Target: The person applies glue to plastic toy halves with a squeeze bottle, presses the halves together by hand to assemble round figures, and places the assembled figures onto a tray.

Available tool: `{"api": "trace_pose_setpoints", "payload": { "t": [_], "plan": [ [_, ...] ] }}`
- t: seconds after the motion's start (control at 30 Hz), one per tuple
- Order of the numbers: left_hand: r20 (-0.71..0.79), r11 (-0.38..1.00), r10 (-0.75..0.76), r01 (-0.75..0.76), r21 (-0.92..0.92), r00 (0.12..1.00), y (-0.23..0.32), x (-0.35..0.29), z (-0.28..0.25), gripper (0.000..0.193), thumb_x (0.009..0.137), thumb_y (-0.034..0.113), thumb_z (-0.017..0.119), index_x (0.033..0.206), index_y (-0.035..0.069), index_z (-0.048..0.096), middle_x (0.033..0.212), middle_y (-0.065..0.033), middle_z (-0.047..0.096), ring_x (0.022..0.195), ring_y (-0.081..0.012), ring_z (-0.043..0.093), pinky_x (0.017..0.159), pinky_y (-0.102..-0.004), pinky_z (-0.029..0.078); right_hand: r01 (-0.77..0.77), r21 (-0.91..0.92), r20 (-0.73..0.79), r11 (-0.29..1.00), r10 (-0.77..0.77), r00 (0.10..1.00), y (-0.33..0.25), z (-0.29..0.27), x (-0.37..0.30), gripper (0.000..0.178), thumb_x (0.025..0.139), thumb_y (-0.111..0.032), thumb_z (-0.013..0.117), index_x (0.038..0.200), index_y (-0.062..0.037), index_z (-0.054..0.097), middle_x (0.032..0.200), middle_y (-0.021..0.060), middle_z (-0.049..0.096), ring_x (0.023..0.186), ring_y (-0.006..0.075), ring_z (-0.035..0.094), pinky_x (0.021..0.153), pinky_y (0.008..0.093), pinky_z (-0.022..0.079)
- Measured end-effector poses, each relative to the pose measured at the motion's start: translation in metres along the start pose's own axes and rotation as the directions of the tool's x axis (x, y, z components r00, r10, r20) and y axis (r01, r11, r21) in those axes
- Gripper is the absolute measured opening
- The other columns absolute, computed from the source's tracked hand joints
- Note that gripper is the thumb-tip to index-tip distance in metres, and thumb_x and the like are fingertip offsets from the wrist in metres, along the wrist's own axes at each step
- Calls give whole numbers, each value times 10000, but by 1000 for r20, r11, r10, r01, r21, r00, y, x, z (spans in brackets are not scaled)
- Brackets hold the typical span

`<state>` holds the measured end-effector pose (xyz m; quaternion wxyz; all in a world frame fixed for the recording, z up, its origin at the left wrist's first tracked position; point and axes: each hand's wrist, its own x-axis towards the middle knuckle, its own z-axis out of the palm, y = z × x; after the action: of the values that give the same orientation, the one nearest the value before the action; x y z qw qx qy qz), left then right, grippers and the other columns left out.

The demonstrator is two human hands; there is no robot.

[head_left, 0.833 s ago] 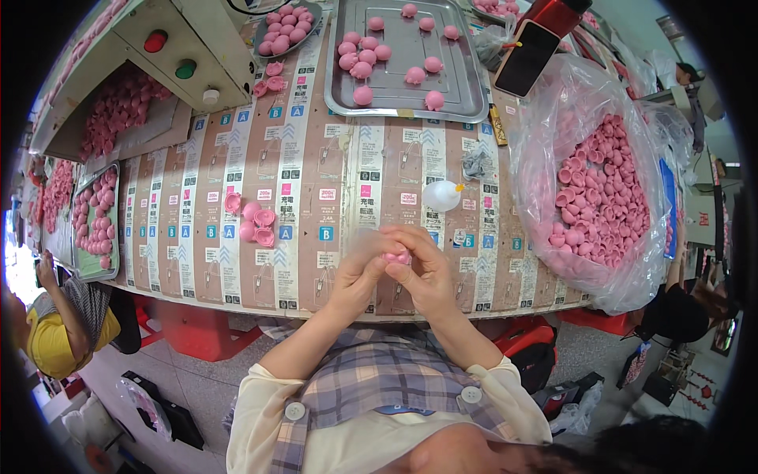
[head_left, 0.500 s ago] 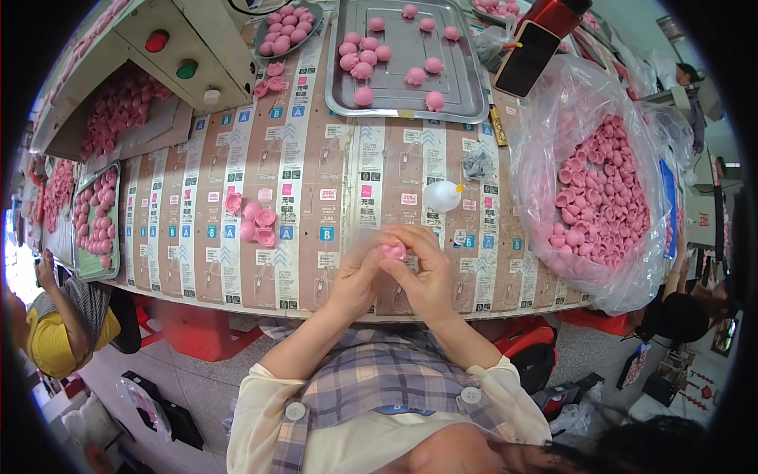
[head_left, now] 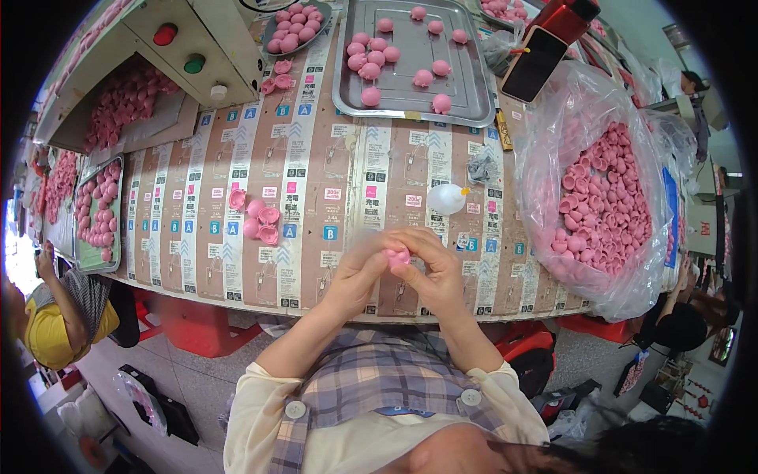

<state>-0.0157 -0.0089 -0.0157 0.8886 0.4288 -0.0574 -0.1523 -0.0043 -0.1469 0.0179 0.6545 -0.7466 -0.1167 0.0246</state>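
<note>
Both hands meet over the table's near edge around one small pink plastic piece [head_left: 399, 257]. My left hand [head_left: 357, 272] pinches it with thumb and fingers from the left. From the other side my right hand [head_left: 433, 268] grips it, thumb pressed against its lower part. Fingers cover most of the piece, so its full shape is hidden. Just beyond the right hand lies a white squeeze bottle [head_left: 446, 199] with a yellow tip. Off to the left sits a small group of pink half shells and balls [head_left: 261, 220].
A metal tray [head_left: 414, 115] with pink balls lies at the back, beside a dark phone [head_left: 534, 63]. On the right bulges a clear bag [head_left: 545, 158] of pink shells. A machine with red and green buttons [head_left: 180, 47] stands back left. Another person [head_left: 67, 316] sits far left.
Both hands keep hold of the pink piece, with only slight finger movement. The whole view has shifted a little.
</note>
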Motion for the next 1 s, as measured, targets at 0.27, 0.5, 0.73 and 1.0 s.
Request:
{"api": "trace_pose_setpoints", "payload": {
  "t": [0.27,0.5,0.73,1.0],
  "plan": [
    [22,830,104,-99,549,994,29,6,-2,425,754,144,608,1129,22,450,967,-88,530,928,-177,494,838,-301,360,245,-452,61,858,-244,968,-11,-9,4,333,616,-127,677,935,-73,600,907,67,540,886,246,490,778,339,394],
    [66,716,150,-154,680,986,30,5,-4,612,669,203,696,1179,41,400,907,-43,482,877,-148,453,831,-275,330,-35,25,3,999,35,999,6,-8,-5,339,645,-45,653,966,-48,543,910,55,516,859,180,496,778,289,386],
    [160,536,234,-265,801,959,36,10,-3,371,651,128,682,994,60,560,892,-70,528,838,-235,472,764,-322,354,-266,501,95,824,253,963,14,-5,-9,371,719,-20,597,1057,-5,444,968,49,509,928,129,484,832,264,369],
    [143,516,252,-257,817,957,39,12,0,356,628,129,686,967,87,584,883,-68,529,836,-240,471,757,-337,358,-295,534,112,792,280,953,12,-5,-10,356,741,-12,578,1070,-6,443,1002,59,514,964,135,485,849,272,371]
  ]
}}
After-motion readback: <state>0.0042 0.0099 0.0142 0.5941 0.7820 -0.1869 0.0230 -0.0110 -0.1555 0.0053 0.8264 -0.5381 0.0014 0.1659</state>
